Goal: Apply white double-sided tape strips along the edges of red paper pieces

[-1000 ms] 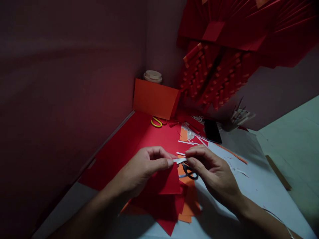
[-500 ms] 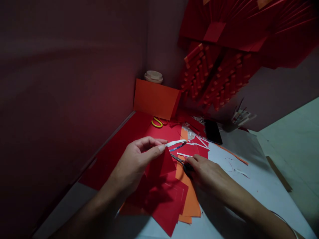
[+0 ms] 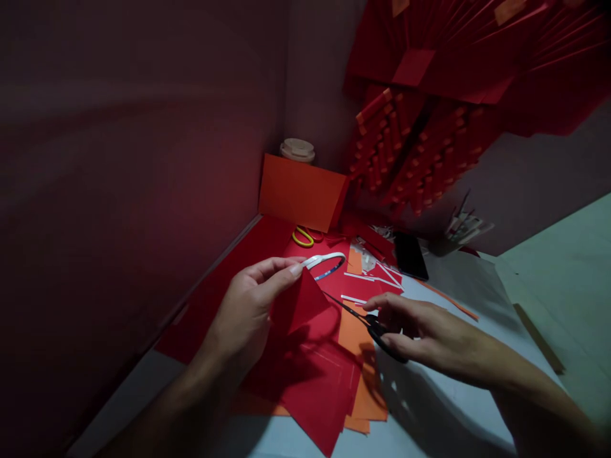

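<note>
Between thumb and fingers, my left hand (image 3: 241, 312) pinches a folded piece of red paper (image 3: 300, 304). A narrow white strip (image 3: 329, 258) with blue marks on one side curls out of the same pinch in a loop. My right hand (image 3: 429, 327) holds black-handled scissors (image 3: 382, 337), with fingers partly spread about the handles. Their blades point left, tips close to the right edge of the held paper; whether they touch it I cannot tell. Below lie red sheets (image 3: 319, 394) overlapping orange paper (image 3: 375, 397).
Yellow-handled scissors (image 3: 302, 236) lie near a standing orange card (image 3: 300, 194), with a lidded cup (image 3: 298, 150) behind. A phone (image 3: 411, 256), white strips (image 3: 360, 277) and a pen holder (image 3: 453, 235) are at the right. Red paper decorations (image 3: 415, 152) hang above.
My right hand and the scissors have moved right and the grip on the handles has loosened. My left hand has shifted slightly left with the red paper and the curled strip.
</note>
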`<state>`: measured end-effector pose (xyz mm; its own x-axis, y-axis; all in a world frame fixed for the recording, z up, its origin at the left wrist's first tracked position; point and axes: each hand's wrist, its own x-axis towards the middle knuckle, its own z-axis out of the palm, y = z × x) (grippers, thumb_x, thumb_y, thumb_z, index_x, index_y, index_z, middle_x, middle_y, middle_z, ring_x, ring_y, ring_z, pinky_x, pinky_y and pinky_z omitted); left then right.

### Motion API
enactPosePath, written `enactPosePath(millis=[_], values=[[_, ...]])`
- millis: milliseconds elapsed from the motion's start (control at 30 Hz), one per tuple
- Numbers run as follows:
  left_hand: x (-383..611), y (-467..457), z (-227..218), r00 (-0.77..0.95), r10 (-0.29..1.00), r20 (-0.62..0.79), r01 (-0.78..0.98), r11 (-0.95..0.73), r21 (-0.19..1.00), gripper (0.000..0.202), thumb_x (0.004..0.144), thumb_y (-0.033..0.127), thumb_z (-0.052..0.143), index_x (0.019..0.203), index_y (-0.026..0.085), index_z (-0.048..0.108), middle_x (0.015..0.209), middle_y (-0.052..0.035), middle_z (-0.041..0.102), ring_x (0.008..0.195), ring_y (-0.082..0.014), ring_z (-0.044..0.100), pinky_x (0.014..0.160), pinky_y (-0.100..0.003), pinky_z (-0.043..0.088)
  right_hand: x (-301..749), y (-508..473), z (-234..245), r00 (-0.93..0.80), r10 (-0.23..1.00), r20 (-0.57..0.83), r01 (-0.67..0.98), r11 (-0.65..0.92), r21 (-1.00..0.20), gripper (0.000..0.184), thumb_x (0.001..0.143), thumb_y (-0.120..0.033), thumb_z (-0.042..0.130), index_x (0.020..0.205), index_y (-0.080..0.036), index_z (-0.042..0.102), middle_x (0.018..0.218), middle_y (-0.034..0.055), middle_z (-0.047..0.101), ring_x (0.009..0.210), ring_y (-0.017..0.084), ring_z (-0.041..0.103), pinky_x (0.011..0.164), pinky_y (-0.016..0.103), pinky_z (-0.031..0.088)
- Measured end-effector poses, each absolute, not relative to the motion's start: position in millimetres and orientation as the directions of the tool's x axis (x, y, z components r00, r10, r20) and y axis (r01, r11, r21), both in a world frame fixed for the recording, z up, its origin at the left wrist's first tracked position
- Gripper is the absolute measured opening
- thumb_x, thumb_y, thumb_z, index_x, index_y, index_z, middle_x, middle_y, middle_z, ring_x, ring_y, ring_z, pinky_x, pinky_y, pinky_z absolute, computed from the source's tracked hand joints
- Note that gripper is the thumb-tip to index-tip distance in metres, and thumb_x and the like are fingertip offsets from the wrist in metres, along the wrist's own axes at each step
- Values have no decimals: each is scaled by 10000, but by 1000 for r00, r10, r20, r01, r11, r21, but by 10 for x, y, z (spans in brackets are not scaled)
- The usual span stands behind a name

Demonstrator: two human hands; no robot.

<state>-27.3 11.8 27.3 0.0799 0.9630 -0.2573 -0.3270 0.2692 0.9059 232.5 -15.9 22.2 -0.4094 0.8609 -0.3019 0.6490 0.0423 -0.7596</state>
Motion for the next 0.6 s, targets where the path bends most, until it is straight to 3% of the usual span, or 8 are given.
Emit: enactPosePath(millis=[100,167,300,433,600], values=[[-269,125,281,41,961,-272,-344,269,900,310,687,346,769,937,169,720,863,-56,740,712,-171,656,633,-250,481,2366,-175,274,-454,827,-331,494,-76,-866,451,875,-200,574,1320,-248,520,891,20,633,723,133,590,606,234,489],[-264,127,287,33,959,-282,-351,276,895,316,678,347,770,934,168,723,862,-63,745,708,-183,663,626,-259,489,2333,-187,282,-484,815,-318,409,-110,-906,441,880,-224,586,1318,-255,542,1005,51,652,820,158,623,689,273,533],[-251,125,283,59,956,-286,-377,286,881,274,698,331,755,925,182,723,856,-49,745,771,-187,672,684,-263,502,2152,-214,272,-488,844,-221,334,-53,-941,393,879,-244,600,1270,-273,594,1205,74,634,1034,223,622,841,362,546],[-238,123,260,50,958,-281,-360,280,890,275,693,332,758,920,180,725,942,-61,744,853,-202,669,746,-274,500,1980,-230,232,-487,857,-167,314,-7,-950,393,878,-204,594,1258,-302,602,1160,53,657,1001,208,638,799,324,561],[-235,115,229,59,960,-272,-309,277,910,281,708,359,747,922,177,730,983,-75,743,921,-222,659,803,-289,489,1930,-237,172,-462,883,-86,340,87,-936,454,849,-118,588,1260,-310,606,1078,38,684,991,206,638,863,344,539]])
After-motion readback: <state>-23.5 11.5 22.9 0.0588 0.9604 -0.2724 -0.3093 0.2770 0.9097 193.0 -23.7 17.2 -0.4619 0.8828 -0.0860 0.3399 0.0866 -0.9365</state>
